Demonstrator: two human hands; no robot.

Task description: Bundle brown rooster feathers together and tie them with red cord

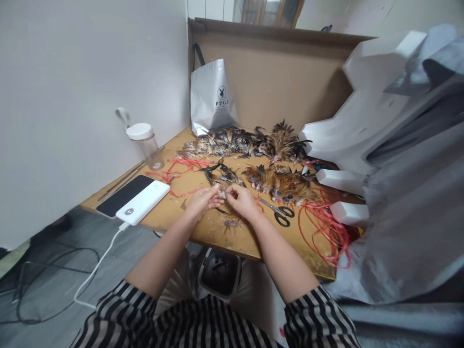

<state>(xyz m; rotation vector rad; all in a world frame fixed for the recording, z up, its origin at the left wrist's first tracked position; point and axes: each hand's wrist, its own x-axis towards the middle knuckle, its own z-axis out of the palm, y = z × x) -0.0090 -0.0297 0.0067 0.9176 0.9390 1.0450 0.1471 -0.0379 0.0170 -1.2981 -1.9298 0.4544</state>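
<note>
Nearest to the camera are the striped sleeves (203,324) of the person, and from them two bare forearms reach forward over the edge of the wooden tabletop (174,212). The left hand (203,202) and the right hand (242,199) meet near the front edge, almost touching each other. Between them lies a small bunch of feathers (224,182); its lower end is at the fingertips and the dark and brown tips spread away from the person. The grip of each hand is pressed together, the fingers pinching the base of this bunch from both sides. Just under the hands some loose feather scraps (232,223) lie on the wood. Just to the right of the right hand lie black scissors (280,212), and further right a tangle of red strings (326,227). To the left, well apart from the hands, a white power bank (143,202) rests beside a black phone (123,194), with a white cable hanging down to the floor. Behind the hands bigger feather piles (253,145) cover the middle of the tabletop. At the far left stands a clear jar with white lid (144,140), and at the back a silver bag (212,96) leans against a cardboard sheet (282,72).
</note>
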